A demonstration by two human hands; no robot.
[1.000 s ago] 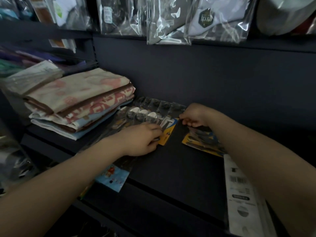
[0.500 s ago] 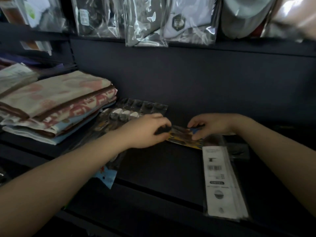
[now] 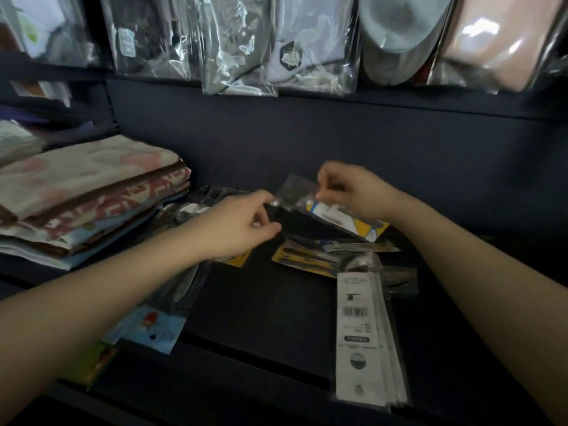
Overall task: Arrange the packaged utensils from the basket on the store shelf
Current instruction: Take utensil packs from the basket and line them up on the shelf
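Nearest, a white barcoded packet (image 3: 358,339) lies flat on the dark shelf (image 3: 261,305). Beyond it, a yellow-backed utensil pack (image 3: 307,259) rests on the shelf. Above this, the left hand (image 3: 242,224) and right hand (image 3: 353,192) — fingers curled — pinch opposite ends of a lifted utensil package (image 3: 319,210). Farther left, folded towels (image 3: 86,192); overhead, hanging bagged goods (image 3: 276,41).

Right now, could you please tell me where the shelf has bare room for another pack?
Bare shelf lies between the cartoon pack and the white barcode pack. Behind, around both hands, yellow-carded packs crowd together.
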